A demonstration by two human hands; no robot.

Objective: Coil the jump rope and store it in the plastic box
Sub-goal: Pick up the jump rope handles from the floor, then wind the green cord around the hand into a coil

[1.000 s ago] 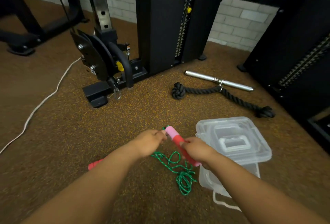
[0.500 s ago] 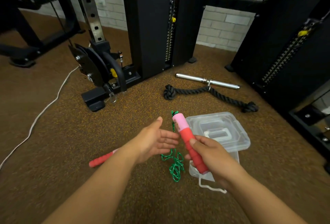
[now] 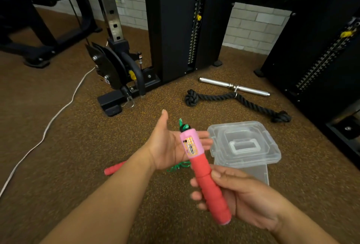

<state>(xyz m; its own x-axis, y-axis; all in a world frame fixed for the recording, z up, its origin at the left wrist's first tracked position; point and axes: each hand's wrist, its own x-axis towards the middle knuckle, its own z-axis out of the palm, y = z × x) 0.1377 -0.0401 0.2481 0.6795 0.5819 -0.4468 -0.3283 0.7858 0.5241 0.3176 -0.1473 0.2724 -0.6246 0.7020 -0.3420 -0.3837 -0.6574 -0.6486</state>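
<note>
Fingers of the right hand (image 3: 231, 195) are wrapping the red-and-pink foam jump-rope handle (image 3: 202, 169) — light, grippy; left hand (image 3: 167, 146) is spreading open, empty — limp green cord (image 3: 178, 167) likely tangling.

Open brown floor (image 3: 58, 166) spreads from 7 to 10 o'clock of the hands, crossed only by a thin white cable (image 3: 48, 127). At 3 o'clock the plastic box (image 3: 253, 173) with its lid (image 3: 243, 144) lying on top blocks the way in. At 1 o'clock a black rope attachment (image 3: 233, 97) and a metal bar (image 3: 233, 87) lie on the floor. At 11 to 12 o'clock stands the black machine base (image 3: 120, 80), and another black frame (image 3: 321, 49) walls off 2 o'clock.
</note>
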